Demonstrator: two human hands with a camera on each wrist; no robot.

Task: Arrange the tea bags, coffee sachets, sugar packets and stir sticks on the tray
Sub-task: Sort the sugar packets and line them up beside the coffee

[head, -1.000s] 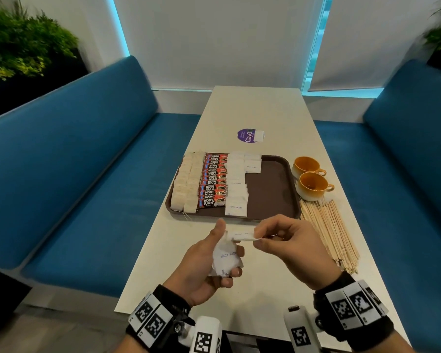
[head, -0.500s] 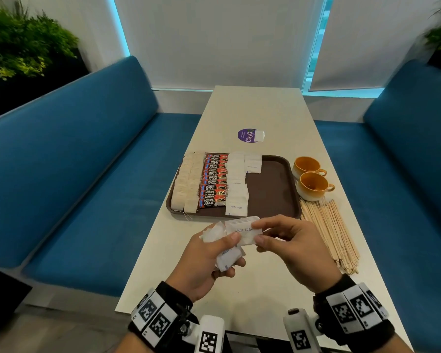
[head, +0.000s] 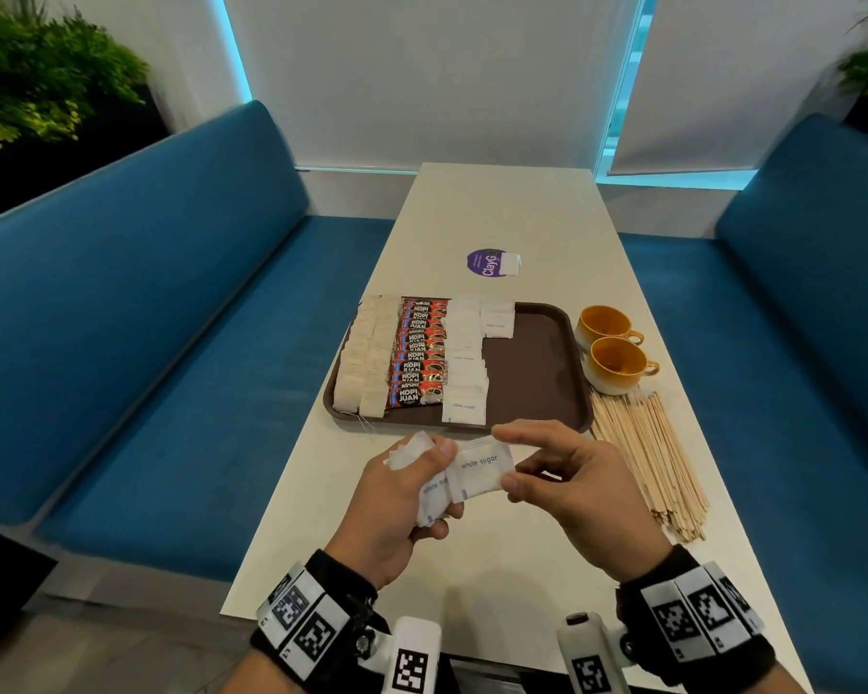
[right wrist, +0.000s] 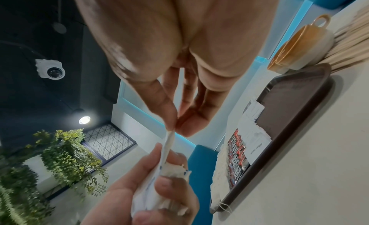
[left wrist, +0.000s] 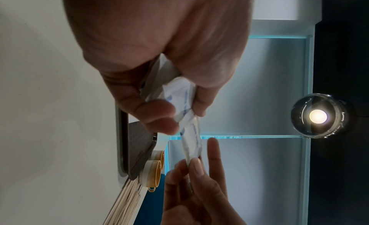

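My left hand (head: 412, 493) grips a small stack of white sugar packets (head: 429, 490) above the near table. My right hand (head: 527, 463) pinches one packet marked "white sugar" (head: 482, 468) by its right end between thumb and fingers; its left end still lies under my left thumb. The same pinch shows in the left wrist view on the packet (left wrist: 191, 143) and in the right wrist view on the packet (right wrist: 168, 143). The brown tray (head: 537, 373) holds a row of tea bags (head: 367, 358), a column of red coffee sachets (head: 419, 353) and sugar packets (head: 464, 363). Wooden stir sticks (head: 647, 453) lie on the table right of the tray.
Two orange cups (head: 615, 355) stand between the tray's right rim and the stir sticks. A purple round sticker (head: 489, 263) lies beyond the tray. Blue benches (head: 146, 343) flank the table on both sides. The tray's right half is bare brown surface.
My right hand has turned the pinched packet from edge-on to flat, label up, and lowered it beside the stack. My left thumb has come down over the stack.
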